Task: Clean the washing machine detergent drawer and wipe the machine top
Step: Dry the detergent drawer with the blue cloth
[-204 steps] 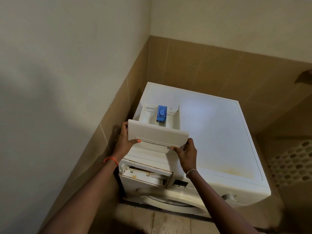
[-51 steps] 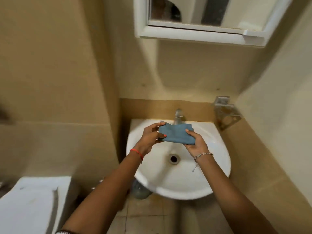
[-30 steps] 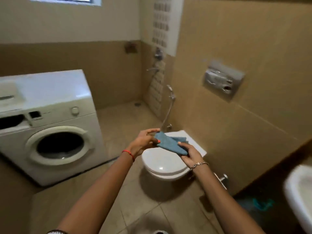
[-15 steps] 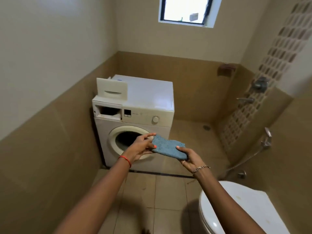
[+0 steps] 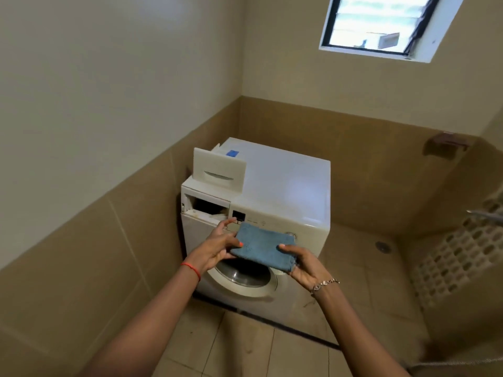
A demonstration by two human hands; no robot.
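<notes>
A folded blue cloth (image 5: pixel 262 247) is held flat in front of me between both hands. My left hand (image 5: pixel 217 244) pinches its left edge and my right hand (image 5: pixel 302 261) grips its right edge from below. Ahead stands the white washing machine (image 5: pixel 283 183) in the corner. The removed detergent drawer (image 5: pixel 219 170) lies on the left of the machine top, its white front panel facing me and a blue insert showing behind it. The empty drawer slot (image 5: pixel 208 206) gapes dark at the machine's upper left front.
The tiled wall (image 5: pixel 109 213) runs close along the machine's left side. Bare floor tiles (image 5: pixel 245 346) lie between me and the machine. A shower area with a patterned wall (image 5: pixel 460 248) and a floor drain (image 5: pixel 382 246) is to the right. A window (image 5: pixel 381 23) sits high up.
I turned from the sink past the toilet toward the washing machine, carrying the blue cloth in both hands. The machine is now closer and more centred than half a second ago.
</notes>
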